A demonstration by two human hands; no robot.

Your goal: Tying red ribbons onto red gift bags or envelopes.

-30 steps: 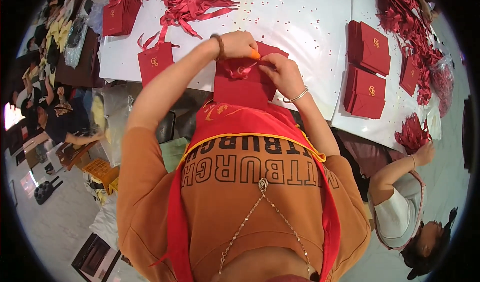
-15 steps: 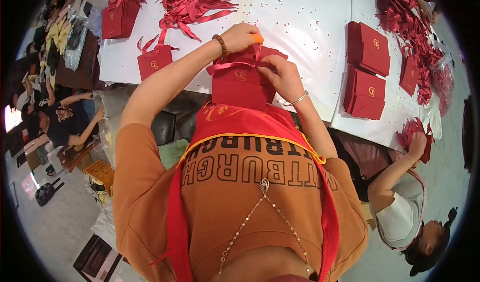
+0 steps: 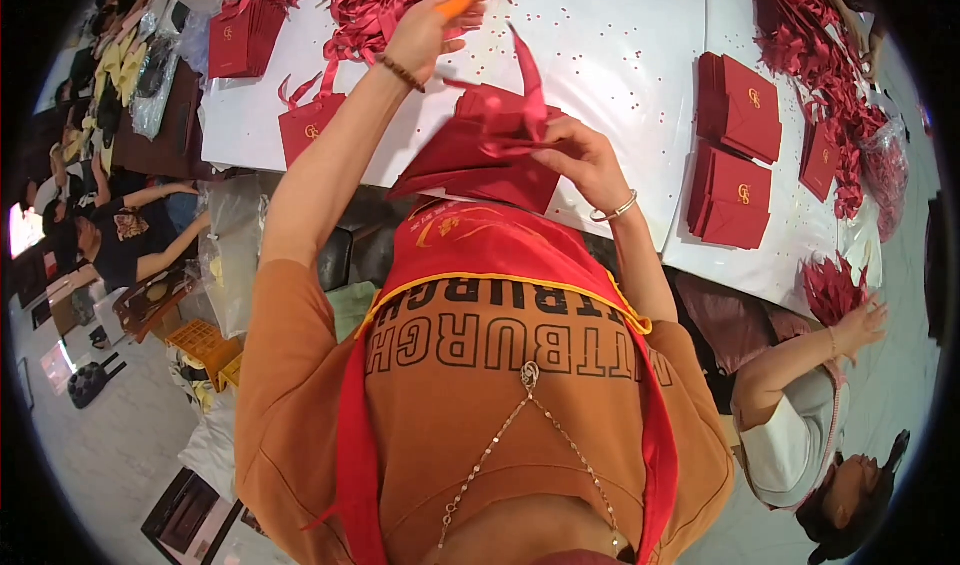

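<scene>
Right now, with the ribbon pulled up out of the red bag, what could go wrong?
1. The left hand draws the red ribbon taut and high; pulled harder, it might slip free or tear the red paper bag.
2. The right hand alone steadies the bag, which hangs past the white table edge, so it could drop.

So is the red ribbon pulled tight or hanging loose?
Pulled tight. The red ribbon runs straight up from the red paper bag, which the right hand steadies, toward the raised left hand.
</scene>
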